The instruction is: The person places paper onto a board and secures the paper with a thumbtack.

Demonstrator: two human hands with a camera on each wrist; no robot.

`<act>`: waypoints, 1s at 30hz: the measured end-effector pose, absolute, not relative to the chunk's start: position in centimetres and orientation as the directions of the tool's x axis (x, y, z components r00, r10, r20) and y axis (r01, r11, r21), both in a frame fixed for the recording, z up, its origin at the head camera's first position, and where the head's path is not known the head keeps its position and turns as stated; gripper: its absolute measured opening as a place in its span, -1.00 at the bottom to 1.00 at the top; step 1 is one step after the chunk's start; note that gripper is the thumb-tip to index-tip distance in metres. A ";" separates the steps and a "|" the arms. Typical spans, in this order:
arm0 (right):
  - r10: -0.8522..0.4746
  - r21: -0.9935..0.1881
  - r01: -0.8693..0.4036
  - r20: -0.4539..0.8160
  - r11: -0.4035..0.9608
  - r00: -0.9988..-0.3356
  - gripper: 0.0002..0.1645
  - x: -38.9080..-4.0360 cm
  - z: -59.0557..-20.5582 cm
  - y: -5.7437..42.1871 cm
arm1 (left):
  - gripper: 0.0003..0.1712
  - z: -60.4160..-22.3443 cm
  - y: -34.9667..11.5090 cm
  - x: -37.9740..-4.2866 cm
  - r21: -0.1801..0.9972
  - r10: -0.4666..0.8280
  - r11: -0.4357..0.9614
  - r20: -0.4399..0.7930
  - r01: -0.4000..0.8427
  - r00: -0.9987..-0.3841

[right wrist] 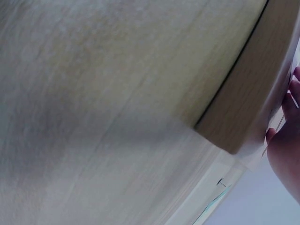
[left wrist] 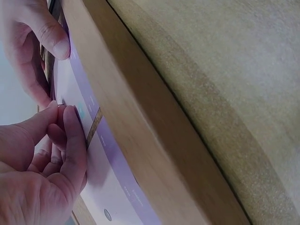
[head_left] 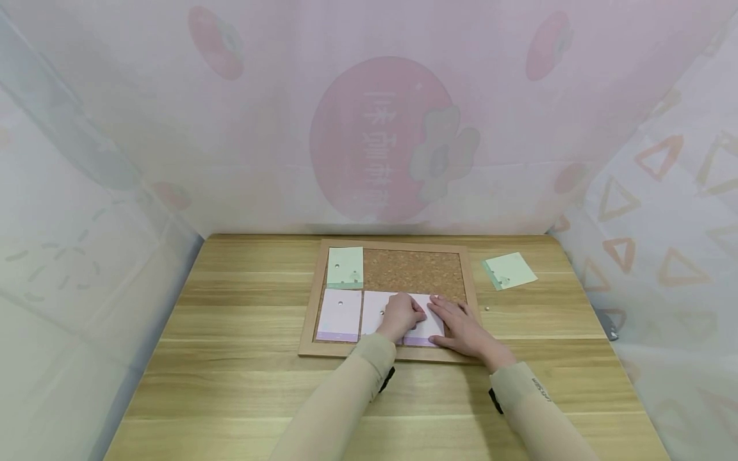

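Note:
A wood-framed cork board (head_left: pixel 412 269) lies on the table, with a green-edged paper note (head_left: pixel 344 259) at its upper left and three purple-edged notes in a row below. Over the rightmost purple-edged note (head_left: pixel 432 328), my left hand (head_left: pixel 399 316) pinches a small thumbtack (left wrist: pixel 61 104), mostly hidden by the fingertips. My right hand (head_left: pixel 461 328) rests on that note's right side, fingers spread and fairly straight. The middle note (head_left: pixel 373 301) is partly behind my left hand and carries a thumbtack (head_left: pixel 382 313). Another thumbtack (head_left: pixel 340 303) sits in the left purple-edged note (head_left: pixel 339 320).
A loose green-edged note (head_left: pixel 512 271) lies on the table to the right of the board. Nearer me, a single thumbtack (head_left: pixel 487 309) lies just off the board's right edge, point upward in the right wrist view. Printed curtains enclose the wooden table (head_left: pixel 230 384) at the back and sides.

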State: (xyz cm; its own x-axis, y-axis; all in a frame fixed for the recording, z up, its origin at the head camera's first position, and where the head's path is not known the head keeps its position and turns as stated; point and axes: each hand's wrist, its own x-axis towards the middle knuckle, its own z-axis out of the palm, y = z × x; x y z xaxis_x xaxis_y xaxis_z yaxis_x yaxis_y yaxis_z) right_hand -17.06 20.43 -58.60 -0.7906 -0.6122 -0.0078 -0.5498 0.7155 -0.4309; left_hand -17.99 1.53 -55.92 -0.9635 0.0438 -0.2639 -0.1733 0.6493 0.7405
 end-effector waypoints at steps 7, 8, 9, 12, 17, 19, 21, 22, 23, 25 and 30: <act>-0.613 -0.428 -0.550 -0.011 0.717 -0.790 -0.07 -17.1 -58.6 20.4 | -0.91 -55.7 1.6 -18.1 0.732 0.049 0.657 -0.282 -0.182 -0.958; -0.613 -0.428 -0.551 -0.009 0.716 -0.790 -0.07 -17.1 -58.6 20.4 | -0.91 -55.6 1.6 -18.1 0.732 0.051 0.657 -0.282 -0.180 -0.958; -0.613 -0.429 -0.550 -0.009 0.716 -0.790 -0.07 -17.1 -58.6 20.4 | -0.90 -55.6 1.6 -18.1 0.730 0.051 0.659 -0.282 -0.180 -0.958; -0.611 -0.432 -0.547 -0.011 0.717 -0.792 -0.07 -17.1 -58.6 20.4 | -0.90 -55.5 1.6 -18.1 0.729 0.047 0.661 -0.281 -0.181 -0.959; -0.611 -0.429 -0.546 -0.017 0.719 -0.791 -0.07 -17.1 -58.6 20.5 | -0.91 -55.5 1.6 -18.1 0.724 0.038 0.664 -0.281 -0.186 -0.959; -0.612 -0.429 -0.547 -0.017 0.719 -0.791 -0.06 -17.1 -58.5 20.4 | -0.92 -55.5 1.5 -18.1 0.724 0.037 0.664 -0.278 -0.185 -0.960; -0.611 -0.430 -0.547 -0.015 0.718 -0.791 -0.07 -17.2 -58.5 20.5 | -0.92 -55.6 1.5 -18.1 0.727 0.039 0.663 -0.272 -0.179 -0.961; -0.612 -0.429 -0.548 -0.014 0.718 -0.791 -0.07 -17.2 -58.5 20.5 | -0.92 -55.6 1.5 -18.1 0.728 0.040 0.662 -0.270 -0.176 -0.962; -0.612 -0.432 -0.546 -0.016 0.717 -0.791 -0.07 -17.2 -58.5 20.5 | -0.92 -55.7 1.5 -18.2 0.726 0.040 0.665 -0.269 -0.175 -0.962; -0.612 -0.429 -0.547 -0.017 0.719 -0.791 -0.07 -17.2 -58.5 20.5 | -0.92 -55.9 1.5 -18.2 0.723 0.040 0.670 -0.262 -0.169 -0.964; -0.612 -0.429 -0.545 -0.023 0.720 -0.790 -0.07 -17.1 -58.5 20.5 | -0.91 -56.1 1.6 -18.2 0.719 0.036 0.677 -0.249 -0.159 -0.968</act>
